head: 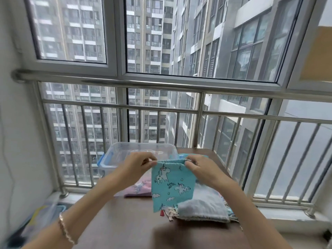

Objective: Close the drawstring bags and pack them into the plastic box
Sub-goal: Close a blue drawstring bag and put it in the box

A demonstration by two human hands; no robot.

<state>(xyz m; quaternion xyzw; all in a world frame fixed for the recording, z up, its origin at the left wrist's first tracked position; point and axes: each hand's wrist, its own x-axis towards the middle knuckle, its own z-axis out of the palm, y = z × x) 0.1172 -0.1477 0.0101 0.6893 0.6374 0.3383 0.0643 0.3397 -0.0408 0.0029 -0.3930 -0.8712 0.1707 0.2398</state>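
A teal drawstring bag [171,184] printed with white unicorns hangs above the table. My left hand [139,163] pinches its top left corner and my right hand [199,167] pinches its top right corner, so the top edge is stretched between them. Behind the hands stands a clear plastic box [125,150] with blue latches, its inside partly hidden by my left hand. A pink bag [138,187] lies flat in front of the box. To the right, a pile of more bags [201,205] rests on the table, a pale grey one on top.
The brown table [125,221] stands against a steel railing [161,108] and tall windows. A white wall runs along the left. On the floor at lower left sits another clear container [41,218], blurred. A bracelet circles my left wrist [65,229].
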